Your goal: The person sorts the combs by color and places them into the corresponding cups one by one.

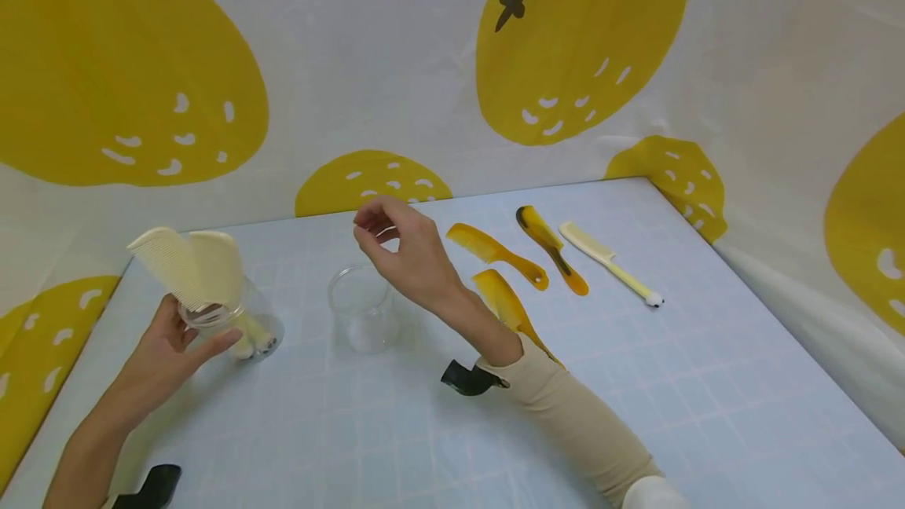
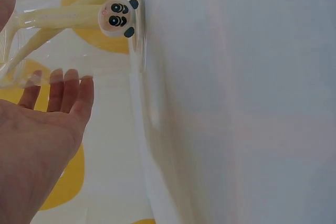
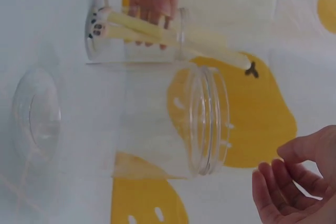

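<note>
At the left of the head view, the left hand (image 1: 168, 358) grips a glass jar (image 1: 263, 311), thumb on the near side and fingers behind; two pale combs (image 1: 215, 269) stand in it, heads out of the mouth, so I judge this part of the work as done; near the centre, a second jar (image 1: 364, 324) contains no comb, and the right hand (image 1: 410, 254) is above it, fingers loosely bent, holding nothing; right of the centre, three amber combs (image 1: 498, 253) and one pale comb (image 1: 611, 261) lie loose on the counter (image 1: 707, 352), which is probably what is left; the right sleeve (image 1: 580, 411) passes over the lower end of the nearest amber comb and partly stands in the way; behind hangs a white cloth (image 1: 375, 61) with yellow prints.

In the left wrist view, at the upper left, handles with panda ends are inside the gripped jar, near its base; whether it touches the counter I cannot tell.

In the right wrist view, the bent right fingers, lower right, are just beside the second jar's mouth, apart from it.
</note>
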{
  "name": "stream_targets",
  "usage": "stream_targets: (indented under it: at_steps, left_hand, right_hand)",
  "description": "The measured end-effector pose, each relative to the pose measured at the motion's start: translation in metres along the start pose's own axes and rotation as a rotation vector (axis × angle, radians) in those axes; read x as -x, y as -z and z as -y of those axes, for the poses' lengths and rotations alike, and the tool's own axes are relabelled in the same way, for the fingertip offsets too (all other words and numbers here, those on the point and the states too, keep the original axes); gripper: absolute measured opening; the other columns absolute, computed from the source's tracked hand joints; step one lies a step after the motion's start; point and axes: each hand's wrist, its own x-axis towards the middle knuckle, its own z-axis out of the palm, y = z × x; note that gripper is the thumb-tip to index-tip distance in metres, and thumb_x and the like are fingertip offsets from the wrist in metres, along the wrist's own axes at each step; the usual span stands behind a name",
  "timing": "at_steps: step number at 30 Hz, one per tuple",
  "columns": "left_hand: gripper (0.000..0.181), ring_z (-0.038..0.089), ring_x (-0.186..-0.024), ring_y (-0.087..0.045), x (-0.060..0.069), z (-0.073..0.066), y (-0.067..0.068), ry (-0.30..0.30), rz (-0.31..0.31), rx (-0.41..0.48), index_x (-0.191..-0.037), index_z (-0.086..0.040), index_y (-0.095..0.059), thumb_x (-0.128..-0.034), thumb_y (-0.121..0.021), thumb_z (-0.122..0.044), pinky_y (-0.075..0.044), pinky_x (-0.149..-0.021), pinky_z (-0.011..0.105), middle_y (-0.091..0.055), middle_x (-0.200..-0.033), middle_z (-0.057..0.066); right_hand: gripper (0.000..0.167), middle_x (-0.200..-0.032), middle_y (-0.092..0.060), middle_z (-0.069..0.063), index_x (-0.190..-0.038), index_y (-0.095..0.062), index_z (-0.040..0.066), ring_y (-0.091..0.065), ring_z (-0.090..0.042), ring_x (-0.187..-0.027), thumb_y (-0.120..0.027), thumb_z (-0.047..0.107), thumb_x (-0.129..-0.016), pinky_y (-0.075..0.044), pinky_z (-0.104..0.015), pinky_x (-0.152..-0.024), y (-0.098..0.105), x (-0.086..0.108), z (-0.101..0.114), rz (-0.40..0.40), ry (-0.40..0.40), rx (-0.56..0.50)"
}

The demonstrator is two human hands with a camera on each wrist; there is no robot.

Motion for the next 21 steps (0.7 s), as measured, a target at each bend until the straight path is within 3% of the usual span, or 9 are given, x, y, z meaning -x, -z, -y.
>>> stream_targets:
  at_steps: [21]
  left_hand:
    - [0.085, 0.017, -0.151, -0.025, 0.002, -0.001, -0.001, -0.028, -0.003, 0.03, -0.161, -0.034, -0.006, -0.1027, -0.064, -0.013, -0.029, -0.1, 0.0, -0.021, -0.165, 0.005]
  right_hand:
    - [0.011, -0.101, -0.067, -0.008, -0.107, -0.065, 0.0, -0.064, -0.018, -0.091, -0.069, 0.002, -0.097, -0.06, -0.032, -0.084, 0.044, 0.035, -0.03, 0.011, -0.072, 0.128]
